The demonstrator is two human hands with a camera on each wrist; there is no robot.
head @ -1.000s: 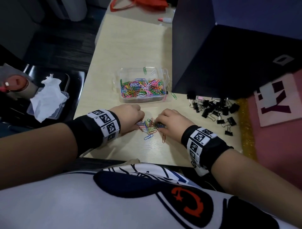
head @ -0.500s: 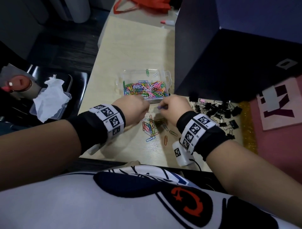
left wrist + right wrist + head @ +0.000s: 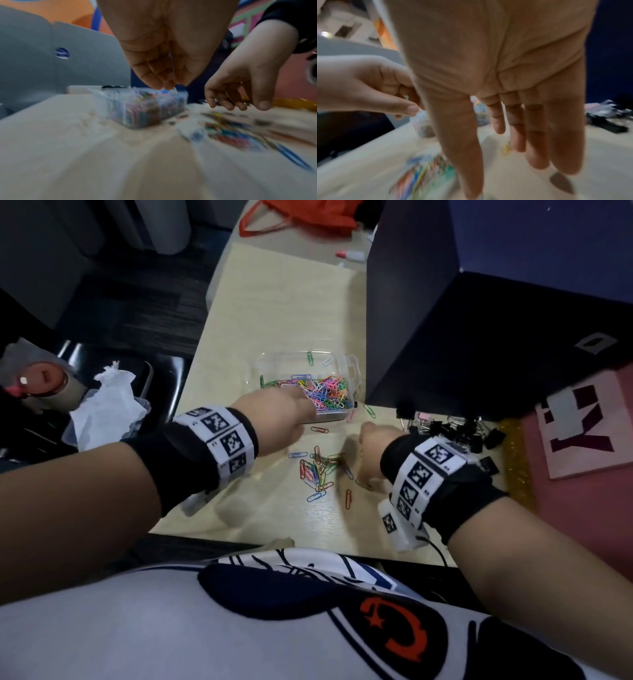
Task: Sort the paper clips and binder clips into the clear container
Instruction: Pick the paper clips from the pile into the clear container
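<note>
Clear container (image 3: 287,364) on the pale desk (image 3: 274,302), lid off, its near half heaped with coloured paper clips (image 3: 325,395); two stray clips against its far wall.

Left hand (image 3: 277,419) above the container's near-left corner, just over the rim. From the left wrist view, fingers (image 3: 154,75) bunched and pointing down at the container, tips drawn against the thumb. Cannot tell whether a clip sits pinched between them; too blurred.

Right hand (image 3: 370,446) to the near right of the container, above the desk and apart from the left hand. From the right wrist view, fingers (image 3: 537,135) straight and relaxed, pointing down, nothing between them.

Loose paper clips (image 3: 318,470) in a small scatter on the desk, on the near side of the container, between the two wrists; a few single ones around the scatter's edge, one orange clip (image 3: 348,498) nearest the desk's front.

Black binder clips (image 3: 455,429) in a pile to the right of the container, none inside it as far as shown.

Large dark box (image 3: 479,337) just beside the container's right wall.
</note>
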